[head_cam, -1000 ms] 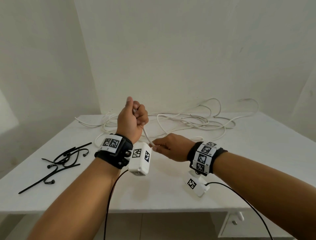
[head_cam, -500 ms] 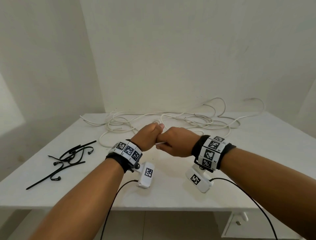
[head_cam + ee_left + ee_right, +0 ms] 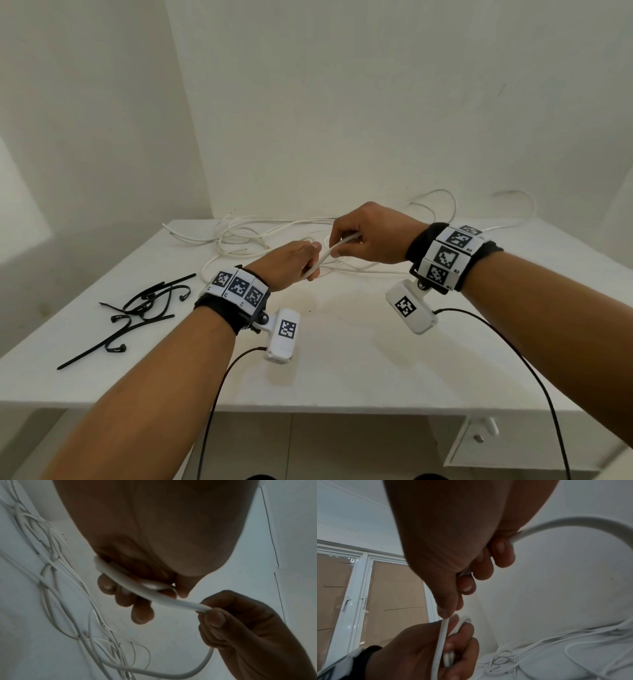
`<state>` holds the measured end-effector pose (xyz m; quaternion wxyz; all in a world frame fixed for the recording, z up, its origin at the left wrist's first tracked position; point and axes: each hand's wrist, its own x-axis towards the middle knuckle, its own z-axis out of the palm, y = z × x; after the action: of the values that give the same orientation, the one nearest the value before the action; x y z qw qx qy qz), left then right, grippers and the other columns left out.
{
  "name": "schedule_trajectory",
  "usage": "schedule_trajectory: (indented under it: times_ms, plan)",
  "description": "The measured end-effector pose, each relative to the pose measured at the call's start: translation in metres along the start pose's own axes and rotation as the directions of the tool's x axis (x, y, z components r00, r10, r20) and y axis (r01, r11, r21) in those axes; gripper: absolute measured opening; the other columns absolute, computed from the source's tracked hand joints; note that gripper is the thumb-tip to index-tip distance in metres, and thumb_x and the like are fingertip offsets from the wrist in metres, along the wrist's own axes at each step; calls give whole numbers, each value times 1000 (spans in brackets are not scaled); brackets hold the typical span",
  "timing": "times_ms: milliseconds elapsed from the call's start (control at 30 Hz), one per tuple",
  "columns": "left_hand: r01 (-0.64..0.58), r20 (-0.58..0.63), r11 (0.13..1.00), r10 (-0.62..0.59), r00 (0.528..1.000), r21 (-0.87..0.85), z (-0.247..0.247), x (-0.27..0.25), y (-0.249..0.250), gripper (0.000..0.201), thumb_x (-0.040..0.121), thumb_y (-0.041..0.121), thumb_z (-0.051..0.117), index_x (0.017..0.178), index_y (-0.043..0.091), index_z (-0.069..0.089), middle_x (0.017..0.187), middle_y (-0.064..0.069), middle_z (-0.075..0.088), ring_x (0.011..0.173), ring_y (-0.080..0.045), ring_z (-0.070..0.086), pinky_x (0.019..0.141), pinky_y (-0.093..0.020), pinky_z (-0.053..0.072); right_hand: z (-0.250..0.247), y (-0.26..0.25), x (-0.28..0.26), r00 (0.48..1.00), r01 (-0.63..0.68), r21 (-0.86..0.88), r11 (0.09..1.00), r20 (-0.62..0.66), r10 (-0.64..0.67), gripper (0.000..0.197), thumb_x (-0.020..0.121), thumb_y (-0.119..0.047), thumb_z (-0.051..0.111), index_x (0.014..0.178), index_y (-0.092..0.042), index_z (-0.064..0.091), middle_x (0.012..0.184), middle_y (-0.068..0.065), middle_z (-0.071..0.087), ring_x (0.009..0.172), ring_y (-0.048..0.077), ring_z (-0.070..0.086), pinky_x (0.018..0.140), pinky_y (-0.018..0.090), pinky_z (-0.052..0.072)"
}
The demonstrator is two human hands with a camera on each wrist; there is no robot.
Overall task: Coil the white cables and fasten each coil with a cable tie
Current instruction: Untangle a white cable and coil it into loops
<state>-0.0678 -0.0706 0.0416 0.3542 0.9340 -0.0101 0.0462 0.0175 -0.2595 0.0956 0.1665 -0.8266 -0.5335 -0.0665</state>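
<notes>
A white cable (image 3: pixel 329 251) runs taut between my two hands above the white table (image 3: pixel 342 370). My left hand (image 3: pixel 294 262) grips a small folded loop of it (image 3: pixel 123 576), fingers curled round the turns. My right hand (image 3: pixel 363 236), higher and to the right, pinches the same cable (image 3: pixel 442 632) between thumb and forefinger, and the cable carries on through its curled fingers in an arc (image 3: pixel 573 522). The other white cables (image 3: pixel 267 233) lie tangled at the back of the table. Several black cable ties (image 3: pixel 137 308) lie in a heap at the left.
The table stands in a corner, walls close behind and to the left. A drawer unit (image 3: pixel 486 442) sits under its right side. Black cords (image 3: pixel 513 359) hang from my wrist cameras. A window covered with cardboard (image 3: pixel 393 595) shows in the right wrist view.
One second ago my left hand was raised above my right. It came down to meet it, and now my right hand has pulled up and to the right, drawing cable out.
</notes>
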Motion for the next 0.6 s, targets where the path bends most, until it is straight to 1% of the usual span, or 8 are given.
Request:
schedule_trajectory:
  times_ms: [100, 133, 233, 300, 367, 467, 500, 600]
  plan:
    - [13, 9, 998, -12, 1000, -55, -2, -2, 3, 47, 106, 36, 27, 69, 19, 52, 86, -9, 65, 59, -7, 43, 73, -31, 38, -5, 4, 0, 1000, -4, -1, 1000, -23, 4, 13, 87, -40, 72, 92, -28, 71, 69, -15, 61, 65, 0, 55, 61, 22, 42]
    - [20, 11, 998, -19, 1000, -59, -3, -4, 5, 48, 106, 37, 27, 70, 20, 53, 90, -8, 67, 62, -9, 45, 74, -30, 39, -7, 5, 0, 1000, 0, -1, 1000, -31, 0, 13, 87, -39, 73, 92, -27, 71, 68, -16, 60, 64, -2, 54, 61, 21, 40]
    - [22, 35, 998, -20, 999, -52, -3, -7, 12, 52, 107, 35, 26, 74, 12, 60, 72, 11, 65, 62, -8, 46, 71, -27, 39, -11, 6, 0, 998, 21, 13, 1000, -56, -20, 12, 86, -37, 74, 90, -25, 72, 67, -16, 60, 65, -3, 53, 59, 19, 37]
    - [6, 54, 993, 1, 999, -118, 0, -7, 15, 52, 107, 33, 25, 70, 7, 51, 59, 5, 58, 55, -13, 43, 65, -28, 37, -14, 7, 1, 997, 19, 43, 999, -80, -16, 13, 85, -35, 76, 88, -24, 73, 68, -14, 63, 63, 0, 53, 59, 18, 39]
    - [12, 36, 970, -4, 999, -242, 3, -9, 17, 48, 107, 32, 25, 68, 11, 44, 56, 1, 45, 49, -13, 36, 59, -29, 33, -16, 9, 0, 994, 18, 90, 996, -106, -8, 13, 83, -34, 78, 86, -22, 73, 68, -10, 65, 62, 5, 54, 58, 19, 41]
    - [38, 30, 940, -30, 999, -340, 7, -10, 14, 53, 108, 30, 22, 85, 5, 62, 55, 2, 34, 48, -13, 27, 49, -23, 28, -15, 5, -1, 991, 51, 125, 991, -128, -35, 13, 83, -32, 78, 85, -20, 74, 67, -7, 66, 62, 10, 55, 57, 22, 44]
    - [46, 42, 918, -32, 999, -394, 9, -10, 14, 53, 108, 30, 22, 84, 5, 62, 54, 2, 32, 47, -13, 25, 48, -23, 26, -15, 4, 0, 991, 54, 136, 989, -130, -37, 13, 83, -32, 78, 85, -19, 74, 67, -6, 67, 62, 12, 56, 58, 24, 45]
    - [81, 95, 778, -27, 995, -623, 12, -11, 17, 50, 107, 33, 22, 67, 13, 43, 49, 5, 27, 44, -11, 19, 44, -22, 17, -15, 7, 1, 989, 31, 224, 974, -149, 3, 12, 82, -32, 79, 83, -21, 75, 69, 2, 69, 66, 23, 60, 61, 35, 48]
